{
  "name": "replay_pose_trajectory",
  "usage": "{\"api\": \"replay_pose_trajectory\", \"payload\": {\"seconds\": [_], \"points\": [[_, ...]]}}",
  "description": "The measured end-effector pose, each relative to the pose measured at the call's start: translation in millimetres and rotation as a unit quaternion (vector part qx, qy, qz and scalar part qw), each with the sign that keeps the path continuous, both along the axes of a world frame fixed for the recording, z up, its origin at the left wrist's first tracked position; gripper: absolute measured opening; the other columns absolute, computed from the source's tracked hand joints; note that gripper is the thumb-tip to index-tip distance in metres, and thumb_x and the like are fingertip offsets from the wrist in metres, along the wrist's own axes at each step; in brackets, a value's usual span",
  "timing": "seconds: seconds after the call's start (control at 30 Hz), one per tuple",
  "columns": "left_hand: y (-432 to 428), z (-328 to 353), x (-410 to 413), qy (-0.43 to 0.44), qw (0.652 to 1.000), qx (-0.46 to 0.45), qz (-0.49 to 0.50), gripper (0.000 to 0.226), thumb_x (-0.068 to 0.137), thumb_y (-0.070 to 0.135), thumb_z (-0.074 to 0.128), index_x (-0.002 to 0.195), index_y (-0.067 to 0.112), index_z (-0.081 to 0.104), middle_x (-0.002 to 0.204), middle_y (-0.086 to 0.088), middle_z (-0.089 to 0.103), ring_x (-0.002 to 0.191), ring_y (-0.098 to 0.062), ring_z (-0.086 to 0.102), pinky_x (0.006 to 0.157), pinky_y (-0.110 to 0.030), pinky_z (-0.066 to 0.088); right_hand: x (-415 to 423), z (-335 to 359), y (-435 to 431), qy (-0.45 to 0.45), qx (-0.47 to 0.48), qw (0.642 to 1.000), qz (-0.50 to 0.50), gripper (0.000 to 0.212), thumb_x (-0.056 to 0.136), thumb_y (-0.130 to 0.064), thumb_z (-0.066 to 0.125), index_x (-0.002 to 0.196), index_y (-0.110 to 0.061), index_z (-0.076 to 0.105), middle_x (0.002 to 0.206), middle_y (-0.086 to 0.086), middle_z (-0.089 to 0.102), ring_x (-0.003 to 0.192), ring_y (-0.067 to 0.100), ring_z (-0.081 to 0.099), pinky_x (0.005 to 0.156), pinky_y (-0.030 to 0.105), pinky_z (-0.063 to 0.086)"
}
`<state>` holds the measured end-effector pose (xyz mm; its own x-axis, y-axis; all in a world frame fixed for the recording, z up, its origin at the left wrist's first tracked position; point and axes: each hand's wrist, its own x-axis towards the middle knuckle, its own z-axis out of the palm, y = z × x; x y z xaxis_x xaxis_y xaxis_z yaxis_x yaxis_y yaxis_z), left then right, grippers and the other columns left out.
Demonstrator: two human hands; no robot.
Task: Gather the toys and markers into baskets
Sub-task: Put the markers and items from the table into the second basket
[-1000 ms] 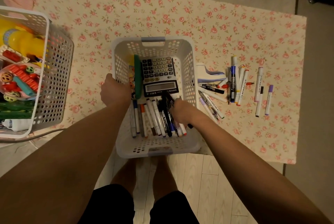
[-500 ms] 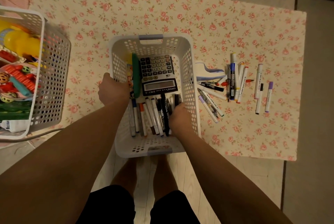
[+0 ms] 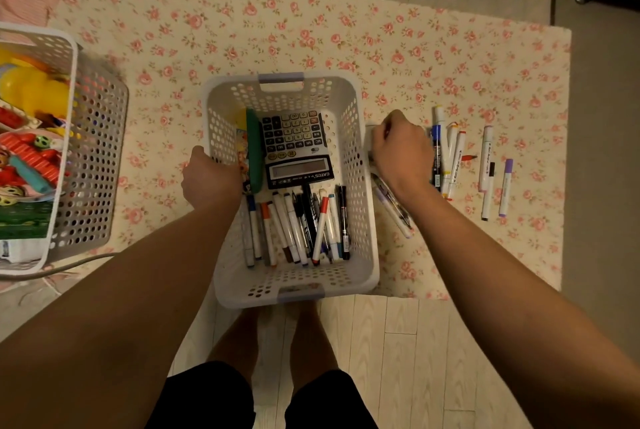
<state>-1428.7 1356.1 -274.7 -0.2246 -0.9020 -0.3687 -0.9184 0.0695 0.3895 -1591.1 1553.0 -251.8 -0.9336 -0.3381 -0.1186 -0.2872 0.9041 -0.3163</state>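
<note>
Nearest me are my bare legs (image 3: 308, 338) on the pale wooden floor (image 3: 398, 352). Just past them the white basket (image 3: 294, 281) stands at the near edge of the floral mat (image 3: 277, 30), about midway along it. In the basket's near half a batch of markers (image 3: 298, 231) lies side by side, pointing away from me, with orange, red, blue and black caps among them. Beyond those lie a calculator (image 3: 294, 148) and, just beside its left side, a green case (image 3: 254, 151) next to something colourful that I cannot make out. My left hand (image 3: 209, 179) has its grip closed over the basket's left rim. My right hand (image 3: 401, 151) is outside the basket, just beside its right wall, knuckles up and fingers bent down onto a heap of loose markers (image 3: 450, 158) on the mat. I cannot tell whether that grip has closed on anything, since the hand hides its own fingertips. A few pens (image 3: 393, 208) stick out from under my wrist toward me. Nearer the mat's right edge three more markers (image 3: 486, 151) lie apart from the heap, one with a purple cap. At the mat's left edge, well apart from the white basket, the toy basket (image 3: 93, 151) holds bright plastic toys (image 3: 33, 151), with a yellow one (image 3: 34, 96) at its far end.
</note>
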Motion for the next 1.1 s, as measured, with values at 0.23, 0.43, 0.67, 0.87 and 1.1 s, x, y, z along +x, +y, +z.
{"api": "replay_pose_trajectory", "payload": {"seconds": [0.23, 0.43, 0.67, 0.87, 1.1], "points": [[0.3, 1.0, -0.6, 0.003, 1.0, -0.005, -0.001, 0.01, 0.082, 0.011, 0.052, 0.089, 0.009, 0.045, 0.084, -0.008, 0.053, 0.072, -0.025, 0.049, 0.063, -0.033, 0.042, -19.5, -47.7, 43.8, -0.112, 0.159, 0.979, 0.055, 0.019, 0.093, -0.023, 0.049, 0.093, -0.008, 0.062, 0.088, 0.012, 0.064, 0.08, 0.035, 0.061, 0.06, 0.031, 0.038], [0.6, 0.3, -0.5, 0.006, 1.0, -0.007, -0.003, 0.01, 0.082, 0.012, 0.053, 0.09, 0.01, 0.046, 0.082, -0.007, 0.052, 0.07, -0.025, 0.049, 0.062, -0.033, 0.041, -11.2, -65.8, 59.0, -0.136, 0.203, 0.964, 0.102, 0.02, 0.092, -0.031, 0.054, 0.092, -0.013, 0.063, 0.09, 0.01, 0.067, 0.08, 0.033, 0.062, 0.059, 0.029, 0.04], [0.0, -0.2, -2.5, -0.008, 1.0, -0.01, 0.002, 0.01, 0.083, 0.011, 0.052, 0.09, 0.011, 0.044, 0.084, -0.007, 0.052, 0.073, -0.025, 0.049, 0.064, -0.033, 0.042, -0.7, -82.3, 60.8, -0.105, 0.211, 0.966, 0.111, 0.021, 0.093, -0.022, 0.053, 0.102, -0.006, 0.063, 0.107, 0.016, 0.058, 0.096, 0.036, 0.058, 0.063, 0.034, 0.036], [-0.8, -2.2, -2.2, -0.011, 1.0, -0.008, 0.009, 0.014, 0.082, 0.013, 0.052, 0.095, 0.009, 0.05, 0.091, -0.012, 0.059, 0.074, -0.027, 0.053, 0.065, -0.035, 0.047, 3.6, -78.6, 65.8, -0.1, 0.165, 0.97, 0.149, 0.032, 0.096, -0.031, 0.049, 0.116, -0.005, 0.048, 0.114, 0.018, 0.055, 0.105, 0.036, 0.051, 0.078, 0.041, 0.041], [-1.7, -2.5, -2.6, -0.008, 1.0, -0.008, 0.011, 0.018, 0.082, 0.013, 0.052, 0.099, 0.007, 0.054, 0.091, -0.012, 0.063, 0.073, -0.028, 0.053, 0.064, -0.035, 0.046, -4.4, -77.9, 66.4, -0.071, 0.157, 0.965, 0.198, 0.026, 0.096, -0.027, 0.048, 0.114, -0.008, 0.049, 0.104, 0.016, 0.061, 0.092, 0.036, 0.056, 0.065, 0.036, 0.032]]}}
